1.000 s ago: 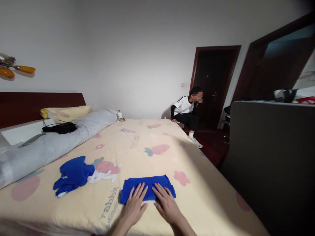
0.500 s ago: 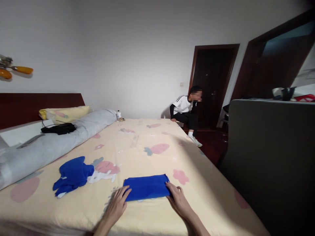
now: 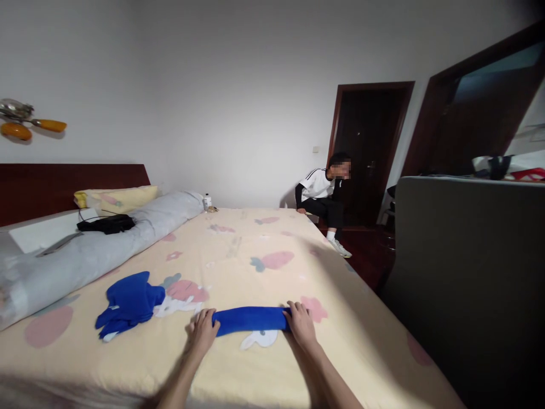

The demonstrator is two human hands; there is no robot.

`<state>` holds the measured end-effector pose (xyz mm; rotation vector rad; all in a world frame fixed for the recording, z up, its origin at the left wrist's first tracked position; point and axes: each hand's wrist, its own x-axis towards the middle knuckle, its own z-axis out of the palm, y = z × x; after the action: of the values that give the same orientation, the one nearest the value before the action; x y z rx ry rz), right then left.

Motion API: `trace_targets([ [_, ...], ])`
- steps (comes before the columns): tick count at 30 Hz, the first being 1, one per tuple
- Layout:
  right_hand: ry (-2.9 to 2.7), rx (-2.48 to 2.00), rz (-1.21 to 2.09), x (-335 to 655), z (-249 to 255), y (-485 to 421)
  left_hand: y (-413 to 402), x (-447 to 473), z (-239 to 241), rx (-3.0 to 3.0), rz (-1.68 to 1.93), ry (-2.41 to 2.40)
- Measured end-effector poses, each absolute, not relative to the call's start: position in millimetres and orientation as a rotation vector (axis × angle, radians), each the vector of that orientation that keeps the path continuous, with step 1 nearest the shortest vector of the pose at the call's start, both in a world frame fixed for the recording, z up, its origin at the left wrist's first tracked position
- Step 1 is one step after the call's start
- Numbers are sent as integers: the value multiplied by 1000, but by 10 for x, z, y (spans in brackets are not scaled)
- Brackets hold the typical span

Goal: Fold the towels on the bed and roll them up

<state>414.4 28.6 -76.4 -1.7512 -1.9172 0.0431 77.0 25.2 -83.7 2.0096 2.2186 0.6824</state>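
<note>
A blue cloth [image 3: 251,320], folded into a narrow strip, lies crosswise on the bed near me. My left hand [image 3: 204,328] is closed on its left end, the fingertips curled over the edge. At the other end my right hand [image 3: 300,321] grips the strip in the same way, thumb toward the cloth. Left of my hands sits a second blue cloth [image 3: 131,302], crumpled in a loose heap with a small white patch at its lower edge.
A patterned cream sheet [image 3: 238,267] covers the bed. Along the headboard side lies a long grey roll [image 3: 110,244] with a black item [image 3: 106,223] on it. A person [image 3: 317,187] sits at the far corner. A dark grey panel [image 3: 460,272] stands on the right.
The blue cloth between my hands has gone from a wider rectangle to a narrow strip, its near edge now farther from me. A rabbit print on the sheet has come into view below it.
</note>
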Motion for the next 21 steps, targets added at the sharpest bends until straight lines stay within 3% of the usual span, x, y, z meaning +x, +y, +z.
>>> trace_targets([
  [3, -1948, -1715, -24, 3921, -800, 298, 281, 972, -842, 2140, 681, 2176],
  [10, -2357, -1296, 79, 3373, -874, 187, 266, 1527, -914, 2728, 464, 1552],
  [21, -2366, -1441, 201, 4353, -887, 283, 150, 638, -846, 2652, 382, 1619],
])
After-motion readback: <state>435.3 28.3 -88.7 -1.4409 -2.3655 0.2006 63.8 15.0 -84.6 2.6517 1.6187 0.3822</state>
